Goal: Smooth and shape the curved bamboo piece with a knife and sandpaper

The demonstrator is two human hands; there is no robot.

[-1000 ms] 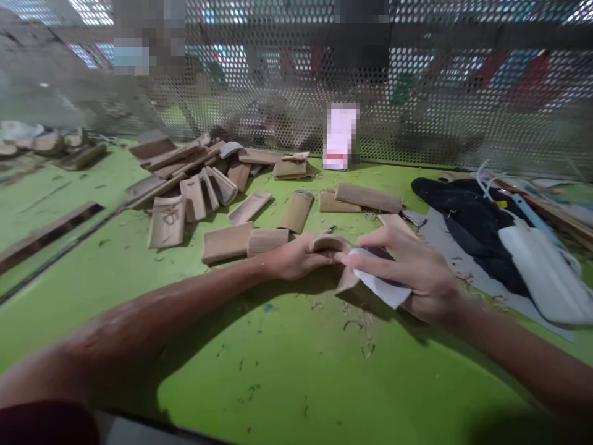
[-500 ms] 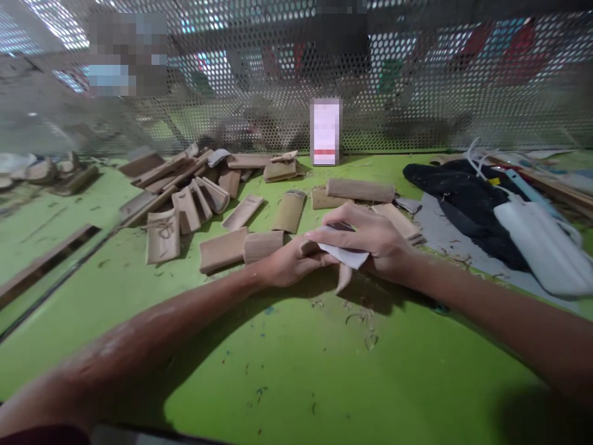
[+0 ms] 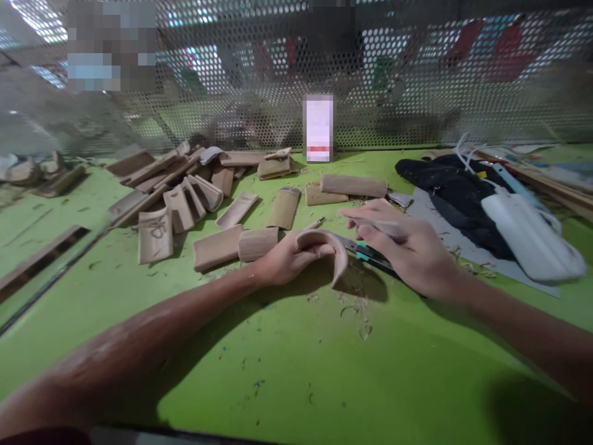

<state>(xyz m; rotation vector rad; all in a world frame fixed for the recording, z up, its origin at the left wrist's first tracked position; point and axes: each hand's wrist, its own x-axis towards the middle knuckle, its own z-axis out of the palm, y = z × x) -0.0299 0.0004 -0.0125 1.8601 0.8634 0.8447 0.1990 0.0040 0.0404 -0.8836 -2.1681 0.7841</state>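
My left hand [image 3: 282,258] grips a curved bamboo piece [image 3: 340,256], its arched end facing me, above the green table [image 3: 296,371]. To the right, my right hand [image 3: 412,250] is closed with a greyish folded sheet [image 3: 386,228] between thumb and fingers. Below that hand a cutter knife [image 3: 375,256] with a black and teal handle reaches toward the bamboo; whether the fingers touch it is unclear. A thin pointed tool [image 3: 315,224] shows just behind my left hand. Bamboo shavings [image 3: 364,330] lie in front of the held piece.
Many bamboo pieces [image 3: 185,207] are heaped at the left and back. A phone [image 3: 319,128] stands against the perforated metal screen [image 3: 259,123]. Black cloth [image 3: 458,198] and a white power bank-like object [image 3: 532,238] with a cable lie at the right, over paper.
My right hand has moved right, away from the bamboo, taking the greyish sheet along. The arched end and the cutter knife now show. The view has shifted slightly.
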